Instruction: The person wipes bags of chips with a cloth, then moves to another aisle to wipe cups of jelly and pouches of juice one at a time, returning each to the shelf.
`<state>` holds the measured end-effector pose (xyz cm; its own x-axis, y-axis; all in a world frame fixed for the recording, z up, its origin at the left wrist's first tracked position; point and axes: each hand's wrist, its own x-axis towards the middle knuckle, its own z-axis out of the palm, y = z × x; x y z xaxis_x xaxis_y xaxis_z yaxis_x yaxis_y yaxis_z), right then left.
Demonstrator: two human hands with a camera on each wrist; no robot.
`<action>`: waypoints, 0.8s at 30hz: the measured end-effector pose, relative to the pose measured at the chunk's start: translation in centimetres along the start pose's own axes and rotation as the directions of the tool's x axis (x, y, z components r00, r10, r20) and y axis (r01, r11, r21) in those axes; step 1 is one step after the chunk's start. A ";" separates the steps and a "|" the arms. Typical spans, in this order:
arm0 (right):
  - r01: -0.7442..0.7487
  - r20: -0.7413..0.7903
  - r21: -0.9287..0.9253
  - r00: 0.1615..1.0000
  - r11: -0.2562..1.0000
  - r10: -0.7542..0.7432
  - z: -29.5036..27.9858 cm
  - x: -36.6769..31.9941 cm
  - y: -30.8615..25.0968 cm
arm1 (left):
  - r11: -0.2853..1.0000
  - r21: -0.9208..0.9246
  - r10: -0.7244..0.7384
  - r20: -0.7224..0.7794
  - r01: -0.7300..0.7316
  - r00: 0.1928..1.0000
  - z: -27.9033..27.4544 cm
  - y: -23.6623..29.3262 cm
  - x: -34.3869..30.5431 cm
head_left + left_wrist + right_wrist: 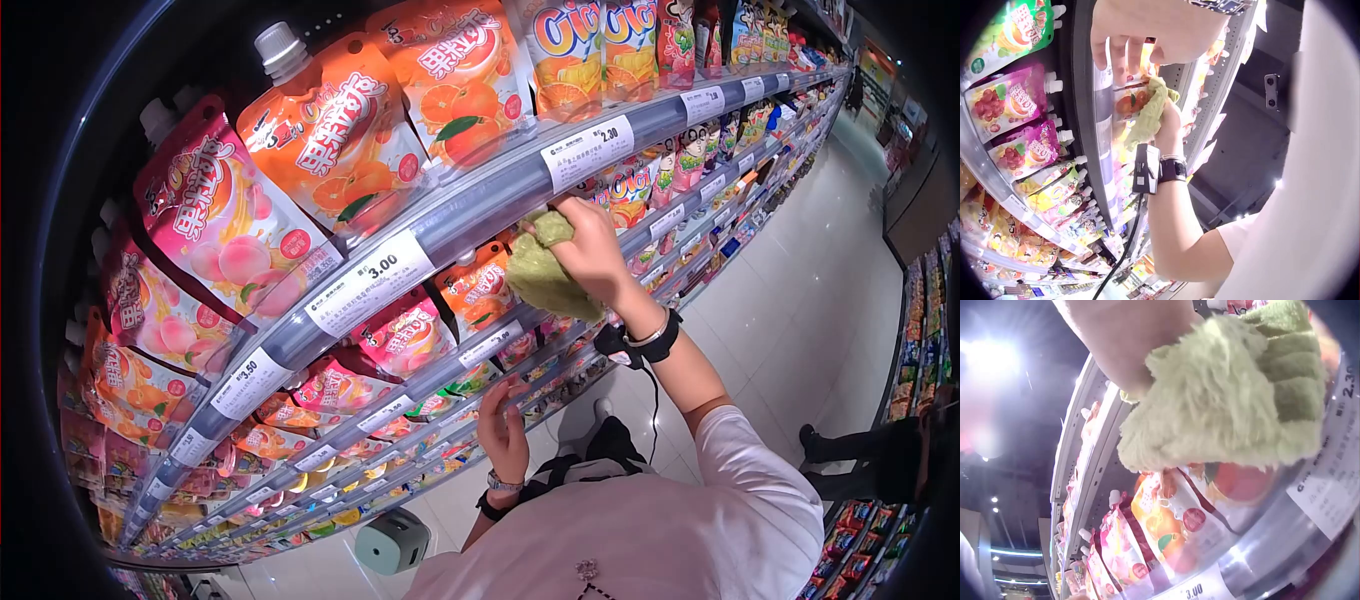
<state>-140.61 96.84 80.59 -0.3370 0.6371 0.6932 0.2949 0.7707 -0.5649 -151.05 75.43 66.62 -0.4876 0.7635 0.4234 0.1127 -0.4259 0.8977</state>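
Note:
A fuzzy light-green cloth (548,272) is gripped in my right hand (592,250), at the front edge of the upper shelf by the 2.30 label (588,150). In the right wrist view the bunched cloth (1222,400) hangs over the shelf lip and covers part of some orange pouches, with the hand (1132,337) above it. My left hand (503,435) is lower down beside the shelf fronts, holding nothing, its fingers loosely extended. The left wrist view shows this hand (1154,31) across the top, fingers pointing down, and the cloth (1150,115) beyond them.
Spouted orange pouches (330,135) and pink peach pouches (235,220) fill the upper shelf. More packed shelves lie below, their rails carrying price labels (370,282). A grey-green box (392,541) stands on the tiled floor (800,280). Someone's dark-clothed legs (865,465) are at the right.

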 end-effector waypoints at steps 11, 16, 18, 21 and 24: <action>-0.073 -0.247 -0.005 0.967 0.997 0.069 -2.5 -0.6 -0.8 | 0.996 0.094 -0.012 0.106 0.002 0.994 -0.7 1.3 -0.2; 0.025 -0.270 -0.191 0.960 0.981 -0.077 -6.5 -0.4 2.7 | 0.998 0.065 -0.026 0.141 0.017 0.990 -1.4 1.1 -0.9; -0.013 -0.182 -0.192 0.983 0.981 -0.023 -6.9 0.2 3.0 | 0.998 0.060 -0.036 0.149 0.028 0.988 -1.3 1.1 -1.1; 0.014 -0.041 -0.292 0.999 0.956 -0.027 -6.7 0.7 3.8 | 0.996 0.082 -0.050 0.191 0.035 0.980 -1.2 0.8 -1.5; 0.051 -0.110 -0.397 0.989 0.917 -0.102 -6.0 1.0 4.0 | 0.995 0.093 0.004 0.153 -0.018 0.988 -0.7 0.8 -1.9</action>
<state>-134.40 100.53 81.71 -0.2653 0.5498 0.7921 0.6080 0.7330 -0.3051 -150.65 73.30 66.43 -0.3493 0.8271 0.4403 0.2016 -0.3926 0.8974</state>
